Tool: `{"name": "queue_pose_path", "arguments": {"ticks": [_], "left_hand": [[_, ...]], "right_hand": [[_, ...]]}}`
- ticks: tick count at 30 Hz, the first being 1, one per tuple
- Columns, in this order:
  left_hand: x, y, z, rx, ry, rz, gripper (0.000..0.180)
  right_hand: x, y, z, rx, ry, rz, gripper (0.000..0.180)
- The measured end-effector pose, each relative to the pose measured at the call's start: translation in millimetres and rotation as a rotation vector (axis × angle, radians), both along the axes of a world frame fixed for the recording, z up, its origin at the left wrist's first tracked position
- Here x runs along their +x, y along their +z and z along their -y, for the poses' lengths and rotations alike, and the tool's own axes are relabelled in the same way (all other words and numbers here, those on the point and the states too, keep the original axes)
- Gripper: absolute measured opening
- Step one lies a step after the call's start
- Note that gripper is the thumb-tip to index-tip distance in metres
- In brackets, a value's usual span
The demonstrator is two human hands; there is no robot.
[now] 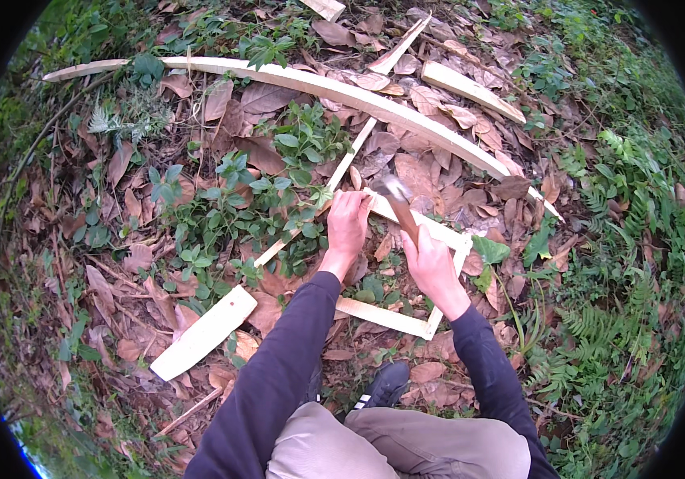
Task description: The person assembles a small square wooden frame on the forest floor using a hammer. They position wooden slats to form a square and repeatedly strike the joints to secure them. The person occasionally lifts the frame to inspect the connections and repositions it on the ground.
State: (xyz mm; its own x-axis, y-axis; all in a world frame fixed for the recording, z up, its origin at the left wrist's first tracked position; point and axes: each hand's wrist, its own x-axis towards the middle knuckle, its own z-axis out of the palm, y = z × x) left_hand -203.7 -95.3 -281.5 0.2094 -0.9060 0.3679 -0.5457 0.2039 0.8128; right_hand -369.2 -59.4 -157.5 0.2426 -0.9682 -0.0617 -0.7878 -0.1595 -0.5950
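Observation:
My right hand (pixel 432 267) grips a hammer (pixel 408 221) by its brown wooden handle. The metal hammer head, slightly blurred, is just above the upper end of a pale wooden frame (pixel 438 231). Several narrow strips joined at corners form this frame, which lies between my forearms. At that same end, the fingers of my left hand (pixel 346 229) are pinched together; what is between the fingertips is too small to make out. A thin wooden stick (pixel 350 154) runs slantwise on the ground past my left hand. My left forearm hides part of the frame's left side.
Beyond my hands, a long curved strip of wood (pixel 342 92) lies across the leaves. Shorter wood pieces (pixel 470 89) are scattered behind it. A flat board (pixel 205 333) with a small reddish mark lies at the left. Low green plants (pixel 231 207) and dry leaves cover the ground around my shoes (pixel 384 385).

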Motion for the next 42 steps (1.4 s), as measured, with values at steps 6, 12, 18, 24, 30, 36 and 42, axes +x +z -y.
{"name": "queue_pose_path", "arguments": {"ticks": [6, 12, 18, 24, 30, 36, 42], "left_hand": [[2.3, -1.9, -0.3, 0.006, 0.016, 0.011, 0.011], [2.0, -1.7, -2.0, -0.005, 0.0, -0.016, 0.012], [4.5, -1.4, -3.5, 0.028, -0.007, -0.013, 0.01], [1.7, -3.9, -0.8, -0.012, 0.001, -0.043, 0.01], [2.1, -3.3, -1.6, -0.002, 0.005, -0.03, 0.009], [4.8, -3.7, -1.5, 0.007, -0.003, -0.013, 0.01], [0.8, -2.0, -1.1, 0.005, -0.006, -0.041, 0.009]], "right_hand": [[6.2, 10.1, -3.0, -0.095, -0.059, 0.153, 0.022], [0.1, 1.7, -2.1, 0.018, -0.036, 0.01, 0.022], [0.0, -2.2, 0.3, 0.01, 0.086, -0.135, 0.026], [2.0, 0.1, -2.6, -0.004, 0.007, -0.08, 0.028], [1.8, 9.1, -2.5, -0.008, -0.017, -0.039, 0.022], [1.9, 4.0, 1.8, 0.039, 0.011, -0.09, 0.021], [-4.2, -7.5, 0.1, 0.072, 0.053, -0.211, 0.022]]}}
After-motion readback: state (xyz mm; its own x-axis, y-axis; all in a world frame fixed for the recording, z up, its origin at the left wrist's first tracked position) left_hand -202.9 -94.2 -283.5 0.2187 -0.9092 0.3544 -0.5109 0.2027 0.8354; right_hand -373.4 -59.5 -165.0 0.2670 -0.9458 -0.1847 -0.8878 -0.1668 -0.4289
